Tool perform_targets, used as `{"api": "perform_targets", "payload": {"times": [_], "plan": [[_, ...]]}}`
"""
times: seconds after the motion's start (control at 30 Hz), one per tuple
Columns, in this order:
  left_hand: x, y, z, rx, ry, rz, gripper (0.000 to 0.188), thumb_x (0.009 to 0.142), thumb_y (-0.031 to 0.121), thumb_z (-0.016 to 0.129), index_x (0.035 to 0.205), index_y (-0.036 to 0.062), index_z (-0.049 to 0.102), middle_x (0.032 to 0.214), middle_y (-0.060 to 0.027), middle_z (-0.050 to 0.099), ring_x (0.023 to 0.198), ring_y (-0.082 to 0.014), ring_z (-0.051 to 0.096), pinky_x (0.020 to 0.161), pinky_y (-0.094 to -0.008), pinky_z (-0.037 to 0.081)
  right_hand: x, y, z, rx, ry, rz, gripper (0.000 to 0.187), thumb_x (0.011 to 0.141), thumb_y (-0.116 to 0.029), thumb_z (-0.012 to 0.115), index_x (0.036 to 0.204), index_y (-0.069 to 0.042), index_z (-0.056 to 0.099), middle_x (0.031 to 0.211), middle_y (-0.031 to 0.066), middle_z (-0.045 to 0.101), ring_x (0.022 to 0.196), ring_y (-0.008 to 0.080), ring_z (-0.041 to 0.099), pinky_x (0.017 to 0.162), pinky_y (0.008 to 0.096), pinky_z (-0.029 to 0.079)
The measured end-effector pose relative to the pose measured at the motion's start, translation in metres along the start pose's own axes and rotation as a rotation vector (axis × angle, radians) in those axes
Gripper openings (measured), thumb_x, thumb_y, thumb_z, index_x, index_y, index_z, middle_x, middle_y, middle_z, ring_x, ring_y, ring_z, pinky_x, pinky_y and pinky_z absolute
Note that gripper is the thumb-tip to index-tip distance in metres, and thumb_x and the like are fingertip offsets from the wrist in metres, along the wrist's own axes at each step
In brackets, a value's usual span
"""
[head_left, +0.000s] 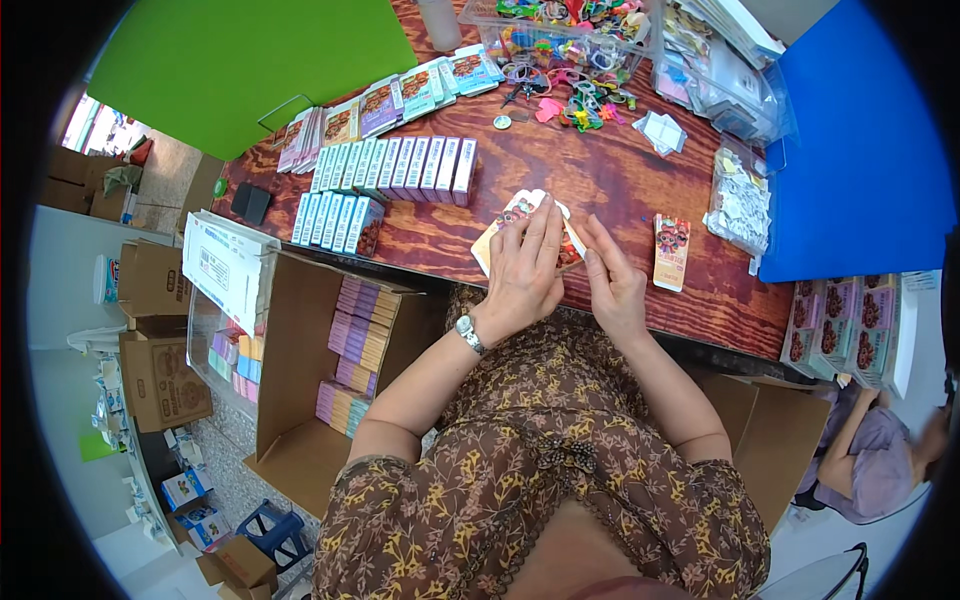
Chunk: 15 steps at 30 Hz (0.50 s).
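A small cream and orange paper carton [487,245] with a red cartoon print and white end flaps lies near the table's front edge. My left hand [525,270] is spread over it, fingers straight and lying flat on its face, covering most of the carton. At its right edge is my right hand [615,290], fingers stretched with the thumb apart from them; nothing shows between them. Whether the right fingertips touch the carton is hard to see. Farther right lies another orange carton [671,252] with a similar print.
Rows of small boxes [430,170] stand at the left, with flat cartons [385,106] behind. Colourful trinkets [590,100] spill before a clear bin at the back. Bags of white packets [740,205] lie right, beside a blue panel [850,150]. A person [865,455] sits at the lower right.
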<state>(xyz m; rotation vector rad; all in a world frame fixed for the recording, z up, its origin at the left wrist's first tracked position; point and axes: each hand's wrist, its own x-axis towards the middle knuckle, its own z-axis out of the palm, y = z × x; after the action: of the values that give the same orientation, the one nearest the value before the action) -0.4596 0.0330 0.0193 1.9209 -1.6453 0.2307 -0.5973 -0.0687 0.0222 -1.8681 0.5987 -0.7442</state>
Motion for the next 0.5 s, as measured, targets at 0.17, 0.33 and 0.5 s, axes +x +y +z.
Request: {"api": "perform_targets", "payload": {"times": [0.17,0.33,0.5], "plan": [[-0.0006,0.0001,-0.0009,-0.024,-0.039,0.028,0.088,0.066,0.01,0.066,0.147,-0.009,0.038,0.154,-0.0249,0.037,0.115,-0.0371,0.048,0.094,-0.0463,0.038,-0.0029,0.0036,0.0002,-0.033,0.006,-0.011,0.043,0.105,-0.009,0.052,0.146,0.003,0.047,0.135,0.0155,0.064,0.124,0.0183,0.061,0.103,0.0309,0.048],[-0.003,-0.0006,0.0015,0.005,-0.065,0.047,0.084,0.068,0.01,0.066,0.145,-0.0081,0.041,0.154,-0.0247,0.037,0.115,-0.0369,0.047,0.094,-0.0466,0.037,-0.0031,0.0061,0.0021,0.021,-0.003,0.034,0.043,0.105,-0.009,0.051,0.147,0.002,0.046,0.137,0.0163,0.063,0.126,0.018,0.059,0.104,0.0298,0.046],[-0.0025,0.0047,0.0081,0.065,-0.075,0.008,0.085,0.069,0.013,0.066,0.147,-0.0083,0.039,0.156,-0.0249,0.035,0.118,-0.0369,0.048,0.092,-0.0453,0.039,-0.0091,0.0044,0.0096,-0.027,-0.004,-0.003,0.044,0.104,-0.011,0.055,0.145,0.0,0.049,0.135,0.0179,0.063,0.123,0.0216,0.062,0.101,0.0321,0.049]]}}
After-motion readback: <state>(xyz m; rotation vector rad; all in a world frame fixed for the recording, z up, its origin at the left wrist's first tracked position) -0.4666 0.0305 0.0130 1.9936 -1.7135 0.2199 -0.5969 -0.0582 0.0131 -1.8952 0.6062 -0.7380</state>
